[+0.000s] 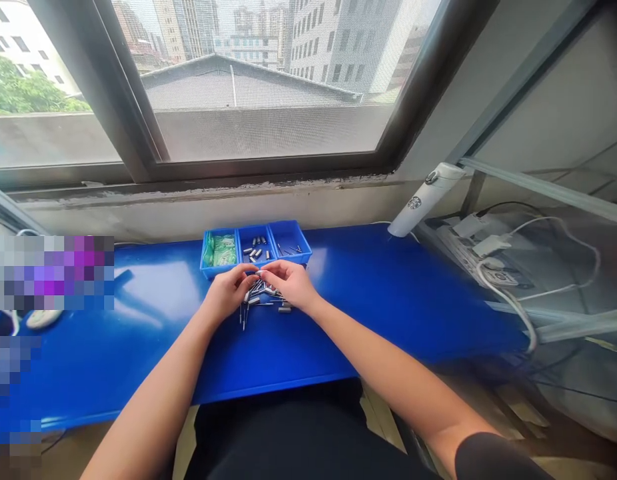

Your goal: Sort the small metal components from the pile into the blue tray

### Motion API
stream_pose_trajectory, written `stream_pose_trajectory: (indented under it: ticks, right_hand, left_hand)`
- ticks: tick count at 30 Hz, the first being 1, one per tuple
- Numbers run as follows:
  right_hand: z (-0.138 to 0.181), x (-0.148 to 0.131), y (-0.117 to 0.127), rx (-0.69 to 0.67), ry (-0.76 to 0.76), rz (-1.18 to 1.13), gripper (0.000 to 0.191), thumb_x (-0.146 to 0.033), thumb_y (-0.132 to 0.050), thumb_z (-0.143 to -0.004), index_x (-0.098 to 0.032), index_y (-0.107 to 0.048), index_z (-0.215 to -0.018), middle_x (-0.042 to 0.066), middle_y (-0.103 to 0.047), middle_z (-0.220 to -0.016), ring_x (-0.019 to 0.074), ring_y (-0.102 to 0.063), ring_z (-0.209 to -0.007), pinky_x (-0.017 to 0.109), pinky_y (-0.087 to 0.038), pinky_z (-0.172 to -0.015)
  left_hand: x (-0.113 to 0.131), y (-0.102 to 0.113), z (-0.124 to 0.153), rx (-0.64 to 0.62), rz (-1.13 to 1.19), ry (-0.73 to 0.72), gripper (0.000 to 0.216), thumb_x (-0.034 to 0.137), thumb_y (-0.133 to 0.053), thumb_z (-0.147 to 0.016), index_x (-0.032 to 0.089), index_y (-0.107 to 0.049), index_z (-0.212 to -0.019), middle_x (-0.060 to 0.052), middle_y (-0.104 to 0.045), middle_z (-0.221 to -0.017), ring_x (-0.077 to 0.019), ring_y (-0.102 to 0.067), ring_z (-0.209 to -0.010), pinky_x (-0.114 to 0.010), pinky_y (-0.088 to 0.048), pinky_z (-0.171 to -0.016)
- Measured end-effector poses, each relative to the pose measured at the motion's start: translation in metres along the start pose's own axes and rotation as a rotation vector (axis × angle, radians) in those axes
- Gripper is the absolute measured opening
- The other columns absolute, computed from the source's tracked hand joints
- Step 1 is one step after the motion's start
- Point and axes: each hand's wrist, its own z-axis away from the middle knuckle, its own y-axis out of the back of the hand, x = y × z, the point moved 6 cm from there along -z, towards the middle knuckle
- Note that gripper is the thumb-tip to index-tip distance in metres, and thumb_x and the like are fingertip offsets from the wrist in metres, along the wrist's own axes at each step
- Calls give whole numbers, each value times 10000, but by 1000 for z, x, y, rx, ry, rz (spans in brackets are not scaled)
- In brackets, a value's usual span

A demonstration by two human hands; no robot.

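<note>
My left hand (229,291) and my right hand (292,285) meet fingertip to fingertip in front of a blue three-part bin. Between their pinched fingers shows a small silvery part (259,273); its exact kind is too small to tell. Under and around the hands lies a loose pile of short metal cylinders (284,309) and thin metal rods (244,316), partly hidden by the fingers. The blue bin (205,261) has a green plastic bag (222,249) with small pale pieces at left, several metal cylinders (258,253) in the middle, and a few thin rods (291,250) at right.
The bin and pile are on a blue table (388,293) against the window wall. A white bottle (423,200) leans at the back right, near a power strip with chargers (493,257) and white cables. Blurred-out things and a pale object (43,319) are at left.
</note>
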Motion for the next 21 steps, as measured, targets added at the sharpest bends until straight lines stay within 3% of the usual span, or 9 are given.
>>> stream_pose_trajectory:
  ticks: [5,10,13,21]
  right_hand:
    - [2,-2,-3,-20,59,57,396,-490,-767,-706,-166,-701,-924,45,-703,-791,156,-649,-714,290,-526,-674]
    - [1,1,-2,-10,-39,-14,405,-530,-759,-695,-159,-705,-847,35,-687,-705,122,-582,-577,264,-492,-553]
    - [1,0,-3,-28,-53,-18,394,-530,-755,-699,-158,-710,-820,22,-667,-658,112,-557,-542,257,-476,-530]
    - [2,-1,-4,-32,4,15,381,-496,-756,-713,-174,-719,-912,59,-729,-834,163,-660,-715,284,-539,-637]
  left_hand:
    - [-1,-2,1,-50,-6,37,251,360,-480,-968,168,-640,-986,21,-581,-617,-96,-516,-533,-198,-399,-533]
    - [7,0,1,-9,69,0,269,365,-551,-931,173,-613,-1109,62,-497,-567,-76,-428,-471,-187,-363,-493]
    - [10,1,1,3,64,-24,244,363,-549,-930,176,-629,-1066,63,-492,-560,-74,-417,-473,-185,-359,-495]
    - [3,0,0,-7,13,30,272,408,-526,-938,161,-632,-901,36,-545,-560,-86,-443,-485,-196,-351,-480]
